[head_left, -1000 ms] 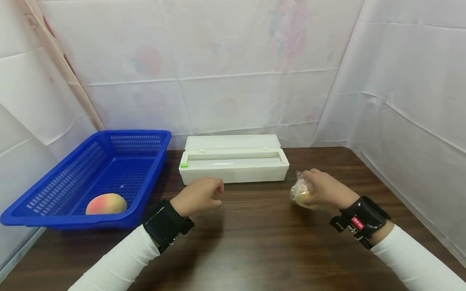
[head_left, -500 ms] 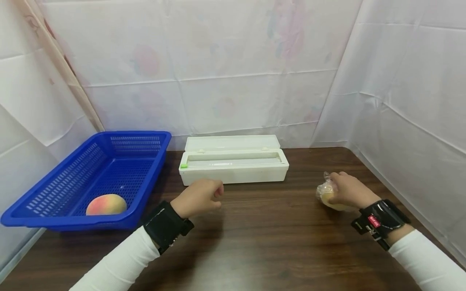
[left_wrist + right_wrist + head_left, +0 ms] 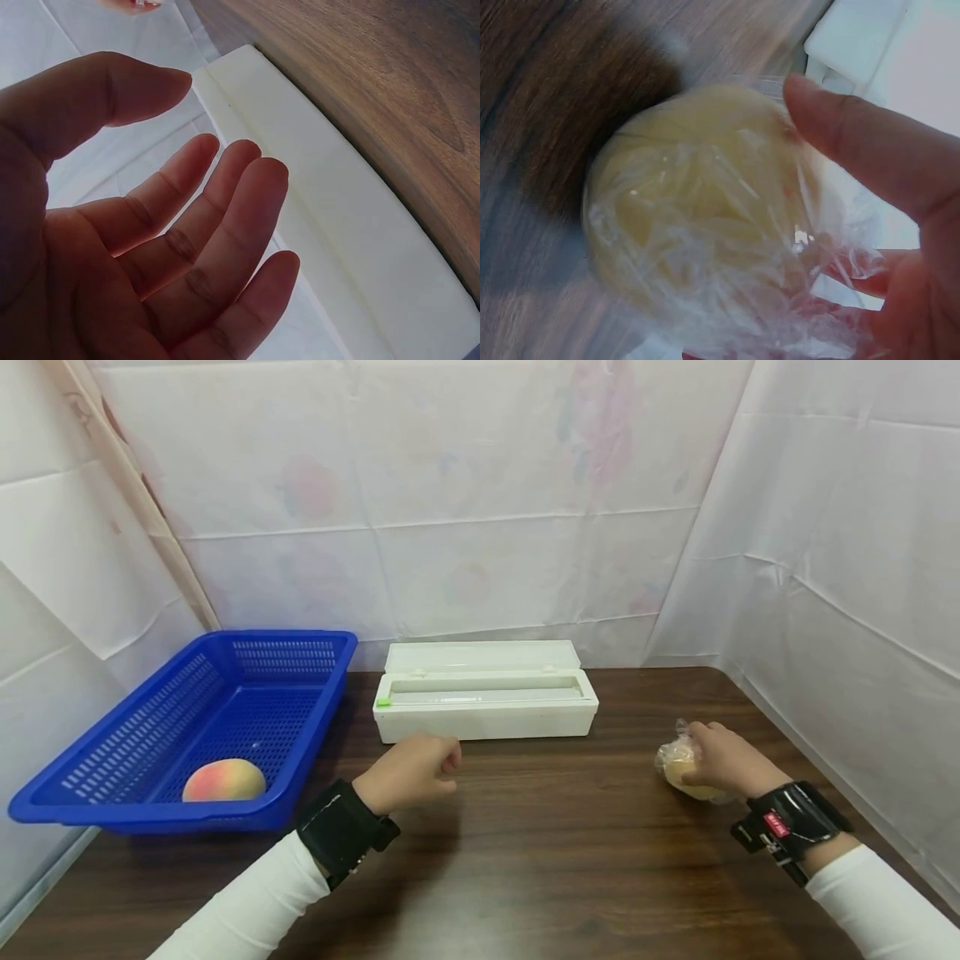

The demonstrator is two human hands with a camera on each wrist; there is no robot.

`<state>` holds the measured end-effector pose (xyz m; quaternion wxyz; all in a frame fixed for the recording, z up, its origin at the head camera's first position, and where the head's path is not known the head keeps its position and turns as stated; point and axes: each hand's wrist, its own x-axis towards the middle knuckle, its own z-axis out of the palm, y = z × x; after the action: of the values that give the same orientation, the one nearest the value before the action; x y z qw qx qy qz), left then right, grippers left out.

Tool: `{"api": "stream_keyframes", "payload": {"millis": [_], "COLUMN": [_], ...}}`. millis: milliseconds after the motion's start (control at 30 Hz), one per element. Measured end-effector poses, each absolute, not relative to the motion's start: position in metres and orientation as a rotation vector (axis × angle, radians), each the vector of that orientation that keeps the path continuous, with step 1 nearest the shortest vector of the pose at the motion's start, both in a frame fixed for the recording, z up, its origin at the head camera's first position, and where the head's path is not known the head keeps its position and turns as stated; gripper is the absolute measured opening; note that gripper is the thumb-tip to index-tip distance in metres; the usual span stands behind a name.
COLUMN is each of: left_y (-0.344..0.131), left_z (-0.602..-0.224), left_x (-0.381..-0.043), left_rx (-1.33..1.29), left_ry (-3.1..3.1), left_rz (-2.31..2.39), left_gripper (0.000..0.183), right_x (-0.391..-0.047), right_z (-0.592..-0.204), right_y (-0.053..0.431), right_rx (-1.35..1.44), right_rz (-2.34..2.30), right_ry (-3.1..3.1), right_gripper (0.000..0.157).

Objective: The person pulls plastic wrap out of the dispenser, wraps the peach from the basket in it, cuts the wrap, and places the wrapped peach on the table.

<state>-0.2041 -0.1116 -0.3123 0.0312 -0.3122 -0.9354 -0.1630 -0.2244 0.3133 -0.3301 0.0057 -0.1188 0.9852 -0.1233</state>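
Observation:
My right hand (image 3: 731, 760) holds a peach (image 3: 688, 772) wrapped in clear cling film at the right side of the table. Up close in the right wrist view, the wrapped peach (image 3: 697, 202) looks round and pale yellow, its film wrinkled and bunched towards the palm. Thumb and fingers lie around one side of it. Whether it touches the wood cannot be told. The left hand (image 3: 408, 770) hovers in front of the white cling film box (image 3: 483, 722), fingers loosely bent and holding nothing. In the left wrist view the box (image 3: 330, 195) lies beyond the fingertips.
A blue plastic basket (image 3: 330, 718) stands at the left, with an unwrapped pink-and-yellow peach (image 3: 225, 780) near its front. The box's lid (image 3: 483, 655) is raised at the back. White sheeting (image 3: 480, 510) walls off the brown wooden table (image 3: 525, 860) behind and at both sides.
My right hand has carried the wrapped peach to the right, away from the box, mostly in the first half second. The left hand has stayed in place.

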Motion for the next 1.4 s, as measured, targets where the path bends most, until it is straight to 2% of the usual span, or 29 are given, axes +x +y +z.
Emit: {"api": "stream_keyframes", "payload": {"millis": [267, 500, 767, 967, 1400], "left_y": [-0.113, -0.12, -0.129, -0.129, -0.124], "left_z": [-0.311, -0.305, -0.294, -0.288, -0.288], "left_x": [-0.203, -0.207, -0.217, -0.23, -0.277], "left_rx": [-0.911, -0.902, -0.79, -0.706, -0.438], "left_ry": [-2.925, -2.91, -2.816, -2.782, -2.89], "left_rz": [-0.526, -0.481, -0.417, -0.418, -0.155], "left_gripper": [0.017, 0.015, 0.015, 0.017, 0.031], "right_x": [-0.224, -0.223, -0.233, -0.251, -0.292], "right_z": [-0.323, -0.312, -0.297, -0.293, -0.308], "right_y": [0.31, 0.291, 0.243, 0.208, 0.165], "right_rx": [-0.442, -0.461, -0.792, -1.023, -1.024], "right_rz": [-0.383, -0.349, -0.446, -0.437, -0.298], "right_ry": [3.132, 3.204, 3.181, 3.118, 3.073], "right_gripper": [0.071, 0.077, 0.057, 0.05, 0.04]}}
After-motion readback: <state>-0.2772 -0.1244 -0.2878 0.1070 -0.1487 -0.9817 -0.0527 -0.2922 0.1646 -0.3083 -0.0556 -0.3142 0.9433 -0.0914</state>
